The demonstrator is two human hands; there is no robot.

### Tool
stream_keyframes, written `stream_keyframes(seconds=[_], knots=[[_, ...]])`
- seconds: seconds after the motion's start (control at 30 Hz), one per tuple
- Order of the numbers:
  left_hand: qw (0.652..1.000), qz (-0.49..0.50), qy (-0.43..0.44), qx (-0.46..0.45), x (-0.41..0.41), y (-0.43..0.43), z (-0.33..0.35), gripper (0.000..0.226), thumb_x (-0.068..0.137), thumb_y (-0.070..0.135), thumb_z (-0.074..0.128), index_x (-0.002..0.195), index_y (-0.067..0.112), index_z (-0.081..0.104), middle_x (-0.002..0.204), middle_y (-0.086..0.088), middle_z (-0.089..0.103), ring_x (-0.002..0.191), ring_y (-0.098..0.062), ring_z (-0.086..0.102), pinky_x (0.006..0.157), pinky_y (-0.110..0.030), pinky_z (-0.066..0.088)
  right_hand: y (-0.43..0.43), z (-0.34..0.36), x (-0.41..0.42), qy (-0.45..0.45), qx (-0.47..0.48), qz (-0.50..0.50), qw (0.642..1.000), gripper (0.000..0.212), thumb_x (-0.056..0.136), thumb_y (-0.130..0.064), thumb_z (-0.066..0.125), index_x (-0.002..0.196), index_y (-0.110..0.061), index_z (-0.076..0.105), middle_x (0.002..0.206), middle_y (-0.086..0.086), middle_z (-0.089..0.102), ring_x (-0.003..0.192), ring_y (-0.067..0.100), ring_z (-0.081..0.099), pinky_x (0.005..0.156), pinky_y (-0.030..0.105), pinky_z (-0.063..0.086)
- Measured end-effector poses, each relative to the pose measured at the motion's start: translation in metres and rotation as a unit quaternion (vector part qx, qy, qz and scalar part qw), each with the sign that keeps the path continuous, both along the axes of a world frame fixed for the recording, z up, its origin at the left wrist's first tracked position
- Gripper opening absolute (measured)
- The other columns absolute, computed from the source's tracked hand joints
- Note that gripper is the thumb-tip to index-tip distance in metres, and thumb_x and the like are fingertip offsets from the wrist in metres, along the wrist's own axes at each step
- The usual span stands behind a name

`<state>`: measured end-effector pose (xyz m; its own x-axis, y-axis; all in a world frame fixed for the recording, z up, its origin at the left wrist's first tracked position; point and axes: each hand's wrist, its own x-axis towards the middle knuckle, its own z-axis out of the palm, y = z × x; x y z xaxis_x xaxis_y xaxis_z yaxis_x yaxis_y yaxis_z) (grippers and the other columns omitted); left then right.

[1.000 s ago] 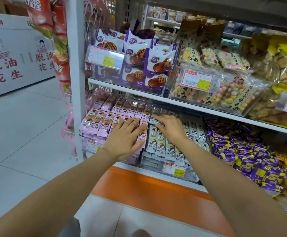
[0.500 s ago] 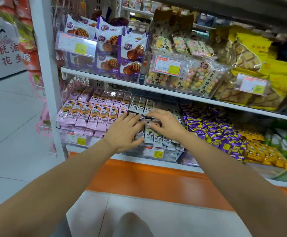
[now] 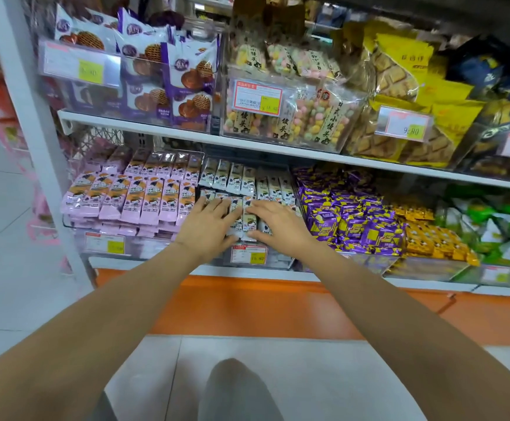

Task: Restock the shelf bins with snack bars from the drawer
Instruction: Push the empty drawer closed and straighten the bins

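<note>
Both hands lie flat, palm down, fingers straight and clamped on nothing: the left hand (image 3: 209, 221) and the right hand (image 3: 273, 221) sit just beside each other on the front row of white snack bars (image 3: 235, 177), with one bar showing in the gap between them. These bars fill the clear middle bin (image 3: 278, 260) on the lower shelf (image 3: 308, 276), in two rows; the back row shows about seven bars. One red-and-yellow price tag (image 3: 249, 254) hangs on the bin's front, just below the hands. To the left, a neighbouring bin holds pink snack bars (image 3: 132, 199), also in two rows. To the right lie three more heaps: purple packets (image 3: 354, 220), orange packets (image 3: 430, 241) and green packets (image 3: 509, 220). The upper shelf (image 3: 156, 129) carries waffle packets (image 3: 192, 83), coloured-ball packs (image 3: 308, 117) and yellow biscuit bags (image 3: 399, 74).
</note>
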<state>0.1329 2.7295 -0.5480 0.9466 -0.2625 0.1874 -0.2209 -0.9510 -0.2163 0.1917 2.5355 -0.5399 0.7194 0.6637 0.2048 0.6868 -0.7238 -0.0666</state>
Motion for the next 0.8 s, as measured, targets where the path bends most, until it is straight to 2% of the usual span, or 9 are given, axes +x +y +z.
stream_keyframes(seconds=[0.2, 0.4, 0.47, 0.53, 0.6, 0.67, 0.8], knots=[[0.999, -0.03, -0.025, -0.019, 0.002, -0.004, -0.006, 0.074, 0.093, 0.067, 0.021, 0.154, 0.026, 0.023, 0.159, -0.01, 0.026, 0.146, -0.03, 0.024, 0.12, -0.05, 0.012, -0.023, -0.002, 0.001, 0.005, 0.018, -0.005, 1.0, 0.071, 0.091, -0.058, 0.056, 0.149, -0.024, 0.036, 0.159, 0.0, 0.028, 0.146, 0.021, 0.025, 0.118, 0.047, 0.018], [0.999, -0.025, -0.023, -0.023, 0.006, -0.01, -0.011, 0.067, 0.099, 0.057, 0.036, 0.155, 0.024, 0.022, 0.16, -0.01, 0.025, 0.146, -0.031, 0.025, 0.12, -0.049, 0.014, -0.021, -0.007, 0.006, 0.005, 0.01, -0.024, 1.0, 0.072, 0.09, -0.058, 0.056, 0.149, -0.022, 0.037, 0.157, 0.002, 0.032, 0.144, 0.022, 0.027, 0.117, 0.046, 0.022], [0.999, -0.035, -0.031, -0.026, 0.007, -0.007, -0.009, 0.065, 0.098, 0.057, 0.037, 0.153, 0.022, 0.03, 0.157, -0.011, 0.032, 0.143, -0.031, 0.031, 0.119, -0.049, 0.019, -0.018, -0.008, 0.008, -0.011, 0.01, -0.023, 1.0, 0.074, 0.088, -0.065, 0.052, 0.147, -0.023, 0.04, 0.154, 0.001, 0.035, 0.142, 0.021, 0.03, 0.114, 0.044, 0.024], [0.995, -0.057, -0.065, -0.05, 0.005, -0.002, -0.004, 0.061, 0.097, 0.057, 0.036, 0.142, 0.018, 0.046, 0.146, -0.013, 0.047, 0.134, -0.031, 0.044, 0.114, -0.051, 0.03, -0.015, -0.006, 0.009, -0.034, 0.033, -0.017, 0.999, 0.079, 0.085, -0.074, 0.041, 0.145, -0.023, 0.044, 0.15, 0.0, 0.041, 0.138, 0.019, 0.035, 0.111, 0.043, 0.026], [0.99, -0.074, -0.102, -0.067, 0.0, 0.008, 0.005, 0.056, 0.098, 0.052, 0.032, 0.132, 0.013, 0.055, 0.135, -0.014, 0.056, 0.125, -0.031, 0.052, 0.108, -0.049, 0.037, -0.005, 0.001, 0.011, -0.053, 0.078, 0.0, 0.996, 0.076, 0.086, -0.073, 0.034, 0.142, -0.023, 0.048, 0.144, -0.001, 0.046, 0.134, 0.018, 0.039, 0.109, 0.042, 0.029], [0.983, -0.076, -0.144, -0.08, -0.007, 0.024, 0.017, 0.053, 0.097, 0.043, 0.033, 0.127, 0.007, 0.059, 0.129, -0.015, 0.06, 0.119, -0.032, 0.054, 0.103, -0.047, 0.04, 0.016, 0.01, 0.013, -0.049, 0.11, 0.037, 0.992, 0.071, 0.088, -0.069, 0.037, 0.141, -0.022, 0.048, 0.144, 0.0, 0.047, 0.134, 0.018, 0.04, 0.111, 0.042, 0.032], [0.982, -0.013, -0.161, -0.098, -0.026, 0.07, 0.024, 0.054, 0.097, 0.041, 0.03, 0.127, 0.005, 0.057, 0.13, -0.016, 0.058, 0.12, -0.035, 0.053, 0.101, -0.05, 0.039, 0.074, 0.022, 0.005, 0.006, 0.11, 0.148, 0.983, 0.069, 0.092, -0.059, 0.051, 0.149, -0.023, 0.038, 0.156, -0.002, 0.033, 0.143, 0.016, 0.029, 0.116, 0.037, 0.021]])
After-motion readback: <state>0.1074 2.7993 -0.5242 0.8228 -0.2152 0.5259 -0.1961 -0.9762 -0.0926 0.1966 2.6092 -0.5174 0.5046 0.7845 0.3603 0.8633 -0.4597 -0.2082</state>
